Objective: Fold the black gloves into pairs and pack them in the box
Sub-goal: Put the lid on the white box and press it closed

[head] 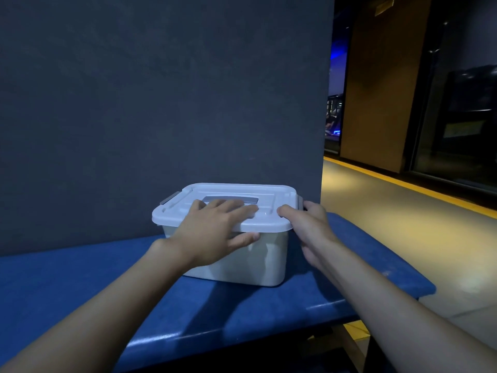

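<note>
- Box (236, 259): it stands on the blue bench (80, 286), close to the dark wall (161, 90), with its white lid (269, 192) seated flat on top.
- No gloves show anywhere, on the bench or in your hands. The pale walls of the box let no dark shape through that I can make out.
- So you are either at the very start, with the box not yet opened, or at the very end, pressing it closed on packed pairs. I cannot tell which from here.
- Your left hand (212, 232) lies on the lid with fingers straight and spread, reaching the grey handle (223, 199). The thumb runs below the rim against the front wall.
- Your right hand (309, 224) grips the lid's right end, thumb on the top corner and fingers wrapped round the side, where a latch would sit.
- The grey latch (169, 199) at the left end is untouched.
- The box looks like rigid, smooth plastic with rounded corners, and sits square and level.
</note>
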`<action>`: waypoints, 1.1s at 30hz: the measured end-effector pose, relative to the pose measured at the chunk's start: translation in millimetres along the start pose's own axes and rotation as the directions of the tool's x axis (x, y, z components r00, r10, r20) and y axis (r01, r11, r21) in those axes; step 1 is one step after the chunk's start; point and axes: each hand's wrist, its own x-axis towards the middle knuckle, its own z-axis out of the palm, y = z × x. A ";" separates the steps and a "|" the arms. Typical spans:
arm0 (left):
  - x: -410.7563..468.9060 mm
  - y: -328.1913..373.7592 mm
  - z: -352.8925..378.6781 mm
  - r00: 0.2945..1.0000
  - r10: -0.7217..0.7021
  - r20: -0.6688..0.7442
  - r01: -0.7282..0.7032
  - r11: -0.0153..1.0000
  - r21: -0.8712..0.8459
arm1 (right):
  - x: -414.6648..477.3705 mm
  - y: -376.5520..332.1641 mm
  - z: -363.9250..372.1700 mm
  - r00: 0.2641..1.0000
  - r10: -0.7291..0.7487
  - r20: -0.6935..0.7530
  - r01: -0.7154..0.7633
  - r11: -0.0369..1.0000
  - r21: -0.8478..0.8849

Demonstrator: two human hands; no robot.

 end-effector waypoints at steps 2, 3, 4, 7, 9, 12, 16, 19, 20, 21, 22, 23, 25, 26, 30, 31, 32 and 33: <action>-0.2 -8.4 0.8 1.000 0.011 0.005 -0.011 1.000 -0.026 | 1.4 1.2 1.2 0.998 -0.045 -0.037 0.043 0.998 -0.049; -0.7 -10.7 2.0 1.000 0.017 0.000 -0.017 0.999 -0.028 | 2.1 1.9 2.2 0.996 -0.071 -0.056 0.066 0.994 -0.083; -1.0 -11.5 3.5 1.000 0.020 -0.005 -0.020 0.999 -0.026 | 2.9 2.6 3.4 0.993 -0.094 -0.074 0.084 0.988 -0.127; 0.1 -10.1 5.9 0.999 0.031 -0.023 -0.032 0.999 -0.016 | 6.9 4.4 6.0 0.983 -0.152 -0.102 0.119 0.954 -0.276; 0.6 -8.8 6.5 0.998 0.035 -0.045 -0.036 0.999 -0.008 | 9.2 3.9 4.9 0.979 -0.190 -0.076 0.152 0.923 -0.353; 1.4 -9.1 7.3 0.999 0.022 -0.049 -0.022 1.000 0.004 | 6.2 2.0 3.0 0.975 -0.223 -0.006 0.201 0.890 -0.410; 1.0 -7.4 3.9 0.999 0.013 -0.034 -0.015 0.999 -0.033 | 1.8 6.3 0.7 0.980 -0.179 0.090 0.199 0.920 -0.336; -1.7 -9.3 -5.3 0.998 -0.056 0.006 0.056 0.976 -0.211 | 10.0 0.3 -7.0 0.977 -0.195 0.092 0.214 0.923 -0.319; -3.2 -12.2 -8.7 0.996 -0.088 -0.006 0.083 0.958 -0.275 | 14.1 -2.7 -9.9 0.976 -0.195 0.092 0.215 0.916 -0.339; -5.2 -16.6 -11.9 0.992 -0.124 -0.034 0.107 0.942 -0.317 | 18.6 -5.5 -12.0 0.976 -0.195 0.093 0.215 0.907 -0.362; -8.8 -23.4 -14.3 0.984 -0.166 -0.063 0.137 0.934 -0.330 | 24.8 -6.9 -13.2 0.978 -0.191 0.088 0.210 0.903 -0.376; -13.6 -31.2 -15.7 0.973 -0.213 -0.091 0.173 0.930 -0.323 | 30.7 -8.6 -12.9 0.981 -0.179 0.071 0.193 0.902 -0.387; -24.7 -48.9 -13.7 0.939 -0.322 -0.121 0.271 0.910 -0.314 | 40.2 -12.0 -9.0 0.982 -0.187 0.029 0.181 0.878 -0.443; -30.5 -56.6 -11.1 0.919 -0.375 -0.120 0.316 0.884 -0.344 | 44.5 -13.9 -5.6 0.978 -0.210 0.015 0.187 0.835 -0.517; -42.4 -73.9 1.1 0.857 -0.501 -0.122 0.371 0.763 -0.530 | 43.4 -27.2 24.1 0.941 -0.283 0.188 0.281 0.339 -0.898; -42.4 -76.1 2.4 0.842 -0.523 -0.131 0.374 0.741 -0.557 | 39.5 -30.1 35.2 0.915 -0.287 0.284 0.360 0.260 -0.896; -42.3 -77.0 1.8 0.819 -0.560 -0.123 0.389 0.701 -0.598 | 33.9 -32.2 48.0 0.887 -0.267 0.378 0.440 0.238 -0.866; -41.5 -77.9 1.2 0.789 -0.607 -0.098 0.409 0.638 -0.652 | 28.4 -33.4 61.2 0.857 -0.233 0.459 0.509 0.253 -0.823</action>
